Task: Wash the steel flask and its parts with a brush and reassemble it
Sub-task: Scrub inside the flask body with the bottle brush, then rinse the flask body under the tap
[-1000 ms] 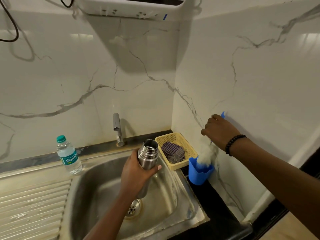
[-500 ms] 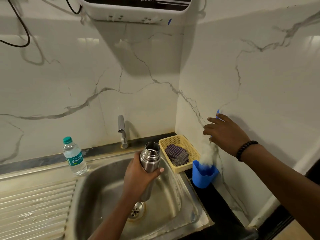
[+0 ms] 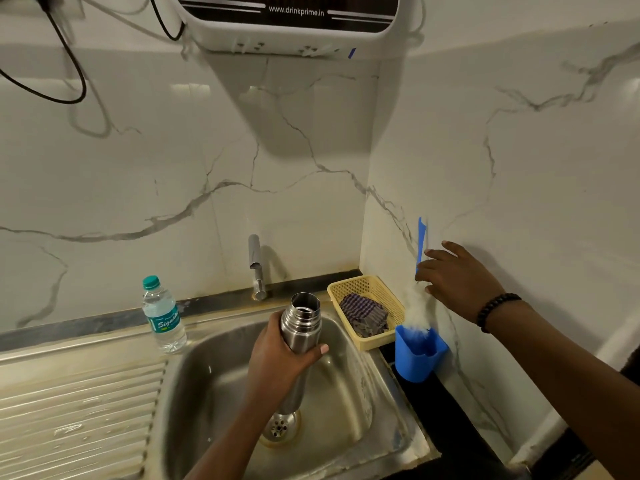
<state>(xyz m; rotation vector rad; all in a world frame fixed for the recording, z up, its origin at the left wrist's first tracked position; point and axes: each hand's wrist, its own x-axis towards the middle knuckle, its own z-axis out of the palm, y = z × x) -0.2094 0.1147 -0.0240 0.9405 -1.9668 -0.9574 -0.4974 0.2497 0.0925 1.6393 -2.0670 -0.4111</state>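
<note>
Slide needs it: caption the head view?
Left hand holds open steel flask over sink; right hand at bottle brush.

Water bottle on sink ledge; checked cloth in yellow basket

Lower part of the open steel flask hidden behind the left hand. White bristles of the blue-handled brush blurred, tip sunk in the blue plastic holder. Right hand on the handle, grip perhaps loose, hard to tell.

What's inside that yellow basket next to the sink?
The yellow basket holds a crumpled checked cloth. Whatever lies beneath the cloth is hidden.
</note>
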